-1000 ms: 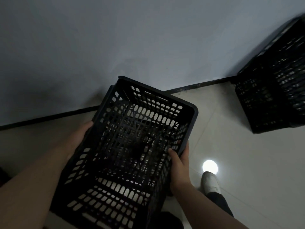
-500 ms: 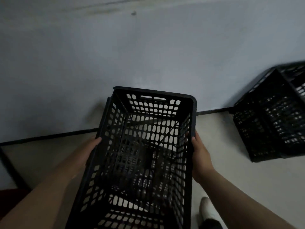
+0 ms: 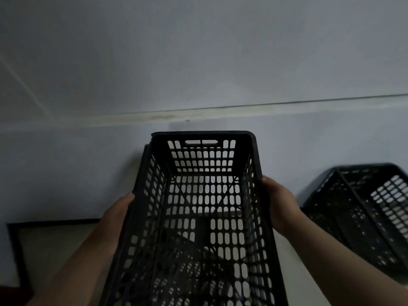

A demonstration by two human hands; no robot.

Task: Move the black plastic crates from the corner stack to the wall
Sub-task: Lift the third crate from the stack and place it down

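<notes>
Overhead, the pale grey wall fills the view, its black skirting edging open floor at left. Another black slotted crate rests by the wall at right. Left hand and right hand clasp the long rims of a black perforated plastic crate held aloft.

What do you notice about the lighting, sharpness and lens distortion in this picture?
Head view: dim, bluish light; the held crate nearly silhouetted, pale wall showing through its slots; the near lower mesh smeared; the wall's seam bows from the wide lens; the second crate leans at the right edge.
</notes>
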